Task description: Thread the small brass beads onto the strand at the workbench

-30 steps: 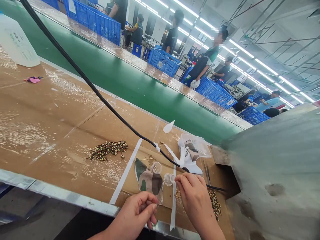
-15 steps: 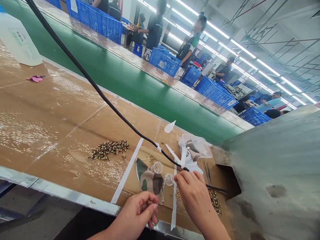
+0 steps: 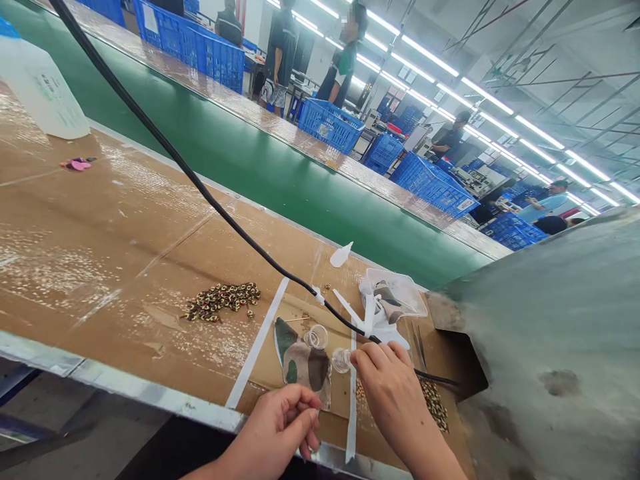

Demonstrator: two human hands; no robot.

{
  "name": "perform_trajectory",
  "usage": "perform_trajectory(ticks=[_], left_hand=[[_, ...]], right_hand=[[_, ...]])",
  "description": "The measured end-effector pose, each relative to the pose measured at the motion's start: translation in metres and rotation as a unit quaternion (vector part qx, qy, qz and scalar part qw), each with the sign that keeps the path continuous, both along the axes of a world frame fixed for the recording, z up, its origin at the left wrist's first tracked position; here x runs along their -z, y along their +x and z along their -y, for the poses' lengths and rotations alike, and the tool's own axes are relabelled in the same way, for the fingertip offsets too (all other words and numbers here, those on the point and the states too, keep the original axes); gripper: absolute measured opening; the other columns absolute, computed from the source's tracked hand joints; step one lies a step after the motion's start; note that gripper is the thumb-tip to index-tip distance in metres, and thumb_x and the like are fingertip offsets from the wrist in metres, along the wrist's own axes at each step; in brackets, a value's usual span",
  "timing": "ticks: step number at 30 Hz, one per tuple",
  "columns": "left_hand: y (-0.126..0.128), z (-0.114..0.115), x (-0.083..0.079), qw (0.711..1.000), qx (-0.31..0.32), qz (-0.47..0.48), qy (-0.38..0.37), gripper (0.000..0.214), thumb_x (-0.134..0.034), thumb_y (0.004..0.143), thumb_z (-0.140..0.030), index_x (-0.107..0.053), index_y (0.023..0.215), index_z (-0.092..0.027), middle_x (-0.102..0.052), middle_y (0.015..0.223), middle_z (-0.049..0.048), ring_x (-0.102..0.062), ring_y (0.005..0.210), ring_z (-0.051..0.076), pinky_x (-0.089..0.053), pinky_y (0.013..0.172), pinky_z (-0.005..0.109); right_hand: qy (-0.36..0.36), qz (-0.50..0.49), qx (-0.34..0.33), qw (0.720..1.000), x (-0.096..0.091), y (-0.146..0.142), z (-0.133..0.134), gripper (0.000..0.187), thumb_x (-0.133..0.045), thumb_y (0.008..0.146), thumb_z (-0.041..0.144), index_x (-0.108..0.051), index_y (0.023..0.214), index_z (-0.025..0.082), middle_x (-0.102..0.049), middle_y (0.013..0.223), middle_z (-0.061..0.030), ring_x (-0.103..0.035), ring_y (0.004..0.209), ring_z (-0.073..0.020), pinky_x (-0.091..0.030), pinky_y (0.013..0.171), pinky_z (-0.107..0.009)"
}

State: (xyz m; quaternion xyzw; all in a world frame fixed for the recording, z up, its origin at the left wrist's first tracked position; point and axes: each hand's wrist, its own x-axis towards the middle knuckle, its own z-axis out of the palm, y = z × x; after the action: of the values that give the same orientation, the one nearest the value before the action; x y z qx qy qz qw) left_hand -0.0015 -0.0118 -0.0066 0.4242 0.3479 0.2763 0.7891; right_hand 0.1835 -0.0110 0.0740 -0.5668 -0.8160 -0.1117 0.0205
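Observation:
My right hand (image 3: 393, 387) has its fingertips closed on a small clear plastic cup (image 3: 341, 361), tilted with its round rim facing left. Below the camouflage fabric piece (image 3: 295, 355), my left hand (image 3: 280, 423) is curled with thumb and fingers close together; whatever they pinch, if anything, is hidden. A second clear cup (image 3: 317, 337) rests at the fabric's upper edge, near a thin stick (image 3: 299, 319). Small patterned pieces (image 3: 434, 403) lie in a heap beside my right wrist, partly covered by it.
A black cable (image 3: 200, 190) crosses above the cardboard-covered bench (image 3: 150, 227). Left lies another heap of small pieces (image 3: 220, 300). A clear tray (image 3: 407, 293) holds camouflage scraps; tweezers (image 3: 418, 343) lie nearby. A metal housing (image 3: 550, 333) bounds the right, a green conveyor (image 3: 250, 153) the back.
The view has shifted slightly. Both hands keep nearly the same pose, with the cup still in the right one. People in the background have changed position.

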Motion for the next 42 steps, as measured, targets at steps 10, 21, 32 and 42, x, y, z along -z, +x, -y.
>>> perform_trajectory(ticks=[10, 21, 32, 42], left_hand=[[-0.012, -0.014, -0.013, 0.996, -0.033, -0.07, 0.038, 0.012, -0.058, 0.073, -0.03, -0.058, 0.076, -0.017, -0.059, 0.054, -0.0014, -0.057, 0.05, 0.015, -0.048, 0.051, 0.027], [-0.075, -0.098, -0.039, 0.792, -0.187, -0.422, 0.4, 0.02, -0.045, 0.08, -0.019, -0.064, 0.081, -0.019, -0.065, 0.086, 0.0082, -0.061, 0.083, 0.025, -0.048, 0.079, 0.04], [-0.069, -0.094, -0.029, 0.769, -0.158, -0.426, 0.449, 0.02, -0.039, 0.08, -0.022, -0.059, 0.076, -0.021, -0.066, 0.083, 0.01, -0.06, 0.082, 0.029, -0.047, 0.077, 0.043], [-0.059, -0.073, -0.034, 0.942, -0.19, -0.177, 0.212, 0.013, -0.067, 0.067, -0.03, -0.067, 0.075, -0.021, -0.071, 0.074, 0.0024, -0.066, 0.073, 0.022, -0.053, 0.071, 0.03]], right_hand=[[0.12, -0.053, -0.066, 0.989, 0.003, 0.012, 0.001, 0.029, -0.033, 0.096, 0.022, -0.057, 0.08, 0.019, -0.059, 0.073, -0.0022, -0.052, 0.064, -0.0158, -0.031, 0.073, -0.033], [0.132, -0.181, -0.009, 0.975, 0.016, 0.026, 0.019, 0.012, -0.049, 0.089, 0.031, -0.059, 0.09, 0.024, -0.065, 0.082, -0.001, -0.061, 0.074, -0.0162, -0.04, 0.07, -0.031], [0.039, -0.382, 0.124, 0.915, 0.019, 0.007, 0.031, 0.017, -0.049, 0.09, 0.028, -0.059, 0.079, 0.021, -0.062, 0.074, -0.0014, -0.058, 0.067, -0.0143, -0.046, 0.059, -0.024], [0.007, -0.479, 0.144, 0.866, 0.02, 0.001, 0.036, 0.021, -0.05, 0.089, 0.034, -0.06, 0.077, 0.02, -0.059, 0.071, 0.0, -0.056, 0.066, -0.0135, -0.045, 0.06, -0.022]])
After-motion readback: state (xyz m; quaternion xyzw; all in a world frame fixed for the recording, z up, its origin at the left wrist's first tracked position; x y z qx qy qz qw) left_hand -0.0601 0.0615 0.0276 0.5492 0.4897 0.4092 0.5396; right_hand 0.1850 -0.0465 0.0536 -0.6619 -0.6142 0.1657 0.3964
